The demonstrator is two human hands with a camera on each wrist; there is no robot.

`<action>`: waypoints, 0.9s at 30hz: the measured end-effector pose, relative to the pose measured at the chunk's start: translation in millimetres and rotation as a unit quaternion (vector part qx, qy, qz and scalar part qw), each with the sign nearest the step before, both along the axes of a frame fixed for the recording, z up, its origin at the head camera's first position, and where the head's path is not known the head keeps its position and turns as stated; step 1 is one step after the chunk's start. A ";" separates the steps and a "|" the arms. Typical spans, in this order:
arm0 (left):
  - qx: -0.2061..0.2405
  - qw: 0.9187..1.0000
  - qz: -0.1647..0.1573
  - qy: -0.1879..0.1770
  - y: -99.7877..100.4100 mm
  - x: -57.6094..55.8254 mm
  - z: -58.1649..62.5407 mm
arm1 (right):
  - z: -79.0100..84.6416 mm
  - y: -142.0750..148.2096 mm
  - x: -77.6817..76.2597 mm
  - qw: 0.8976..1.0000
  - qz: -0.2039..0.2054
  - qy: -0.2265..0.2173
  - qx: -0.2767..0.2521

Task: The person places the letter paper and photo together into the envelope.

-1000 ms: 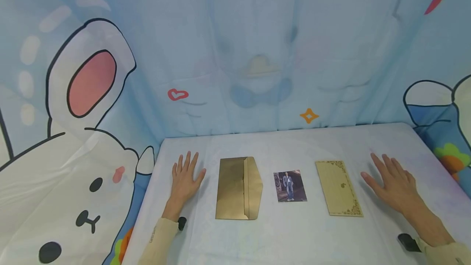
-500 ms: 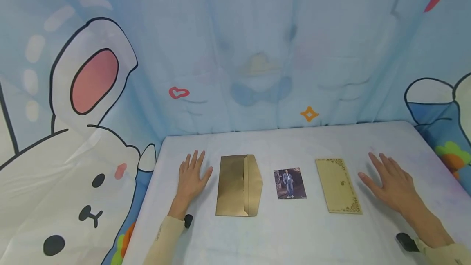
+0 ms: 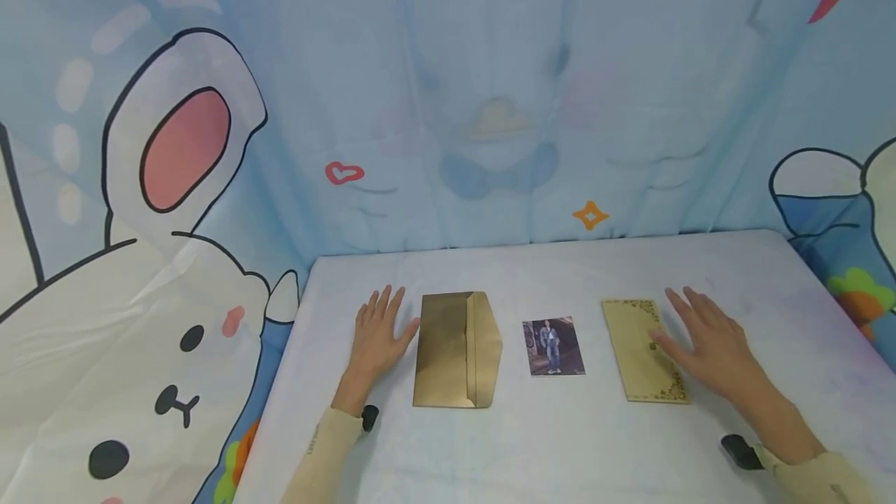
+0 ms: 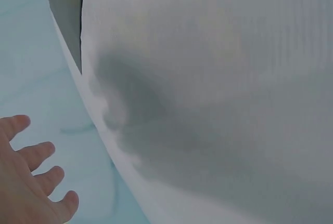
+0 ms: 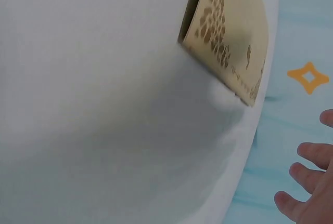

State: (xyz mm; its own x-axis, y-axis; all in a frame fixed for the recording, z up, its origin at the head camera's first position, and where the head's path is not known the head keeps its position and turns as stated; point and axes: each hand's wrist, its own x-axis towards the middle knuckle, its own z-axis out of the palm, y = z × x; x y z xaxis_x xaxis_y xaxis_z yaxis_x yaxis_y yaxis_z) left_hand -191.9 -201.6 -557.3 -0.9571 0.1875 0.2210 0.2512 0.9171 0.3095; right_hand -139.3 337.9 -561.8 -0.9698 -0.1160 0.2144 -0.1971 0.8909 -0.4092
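A gold envelope (image 3: 442, 350) with its flap folded out to the right lies on the table. My left hand (image 3: 378, 337) is just left of it, fingers spread, thumb close to the envelope's left edge. In the middle lies a small photo (image 3: 553, 346) of a standing person. To its right is a pale gold card (image 3: 640, 356) with ornate corners; its thickness shows in the right wrist view (image 5: 234, 37). My right hand (image 3: 714, 344) hovers at the card's right side, fingers extended, thumb over its edge. Both hands hold nothing.
A white cloth (image 3: 560, 449) covers the table. Behind it hangs a light blue curtain (image 3: 455, 45) with printed shapes, and a large printed rabbit (image 3: 224, 395) fills the left side. A black wrist device (image 3: 742, 452) sits at the right cuff.
My left hand has moved right, toward the gold envelope. My right hand has moved left, bringing its thumb over the card. The envelope, photo and card stay in place on the table.
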 end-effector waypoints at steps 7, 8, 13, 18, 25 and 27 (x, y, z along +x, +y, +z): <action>0.008 1.000 -0.015 -0.014 12.1 2.3 -2.7 | 0.6 -19.2 -4.6 1.000 0.015 -0.002 -0.004; 0.005 1.000 -0.017 -0.013 13.9 2.4 -3.3 | 0.7 -22.1 -5.2 1.000 0.017 -0.003 -0.005; -0.003 1.000 -0.020 -0.015 22.9 3.5 -3.7 | 2.4 -35.8 -7.4 1.000 0.029 0.001 -0.005; 0.007 0.999 -0.030 -0.010 32.2 4.8 -5.3 | 1.7 -46.2 -10.0 0.999 0.042 0.013 -0.020; -0.003 0.999 -0.037 -0.022 43.3 4.3 -12.9 | -3.9 -65.0 -14.3 0.999 0.034 -0.011 -0.014; -0.007 0.999 -0.038 -0.027 45.7 3.9 -13.8 | -3.4 -71.5 -14.5 0.999 0.038 -0.012 -0.015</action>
State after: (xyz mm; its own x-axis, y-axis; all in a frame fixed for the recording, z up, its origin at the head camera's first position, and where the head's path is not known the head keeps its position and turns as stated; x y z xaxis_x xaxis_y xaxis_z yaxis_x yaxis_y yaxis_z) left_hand -188.0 -155.9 -571.1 -0.9502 0.2630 0.1669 0.3040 0.9001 0.3121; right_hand -153.8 266.4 -565.2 -0.9633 -0.1841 0.1954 -0.2539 0.8612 -0.4403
